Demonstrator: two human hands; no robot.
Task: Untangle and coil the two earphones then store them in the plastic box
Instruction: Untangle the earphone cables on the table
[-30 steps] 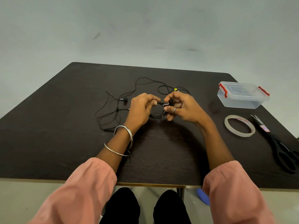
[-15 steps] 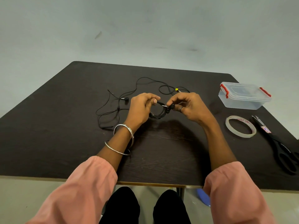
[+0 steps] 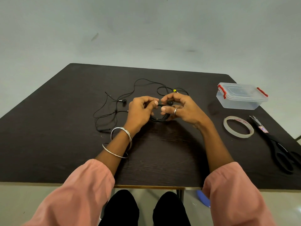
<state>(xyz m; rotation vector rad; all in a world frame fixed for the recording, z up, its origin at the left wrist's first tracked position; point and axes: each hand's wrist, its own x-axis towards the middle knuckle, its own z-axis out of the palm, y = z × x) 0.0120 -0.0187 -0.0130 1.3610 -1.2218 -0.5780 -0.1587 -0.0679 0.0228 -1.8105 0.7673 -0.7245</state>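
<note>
A small coil of black earphone cable (image 3: pixel 158 119) hangs between my two hands over the middle of the dark table (image 3: pixel 65 144). My left hand (image 3: pixel 140 110) grips the coil's left side with curled fingers. My right hand (image 3: pixel 180 108) pinches the earbud end (image 3: pixel 170 103) above the coil, its other fingers curled under the loops. A second black earphone (image 3: pixel 114 110) lies loose and spread out on the table to the left and behind my hands. The clear plastic box (image 3: pixel 241 97) with red clips stands closed at the right rear.
A roll of clear tape (image 3: pixel 238 127) lies right of my right hand. Black scissors (image 3: pixel 276 144) lie beyond it near the table's right edge. The table's front edge runs just below my forearms.
My right hand has turned and lifted the earbud end above the coil, its fingers spreading. The left hand keeps its grip almost unmoved.
</note>
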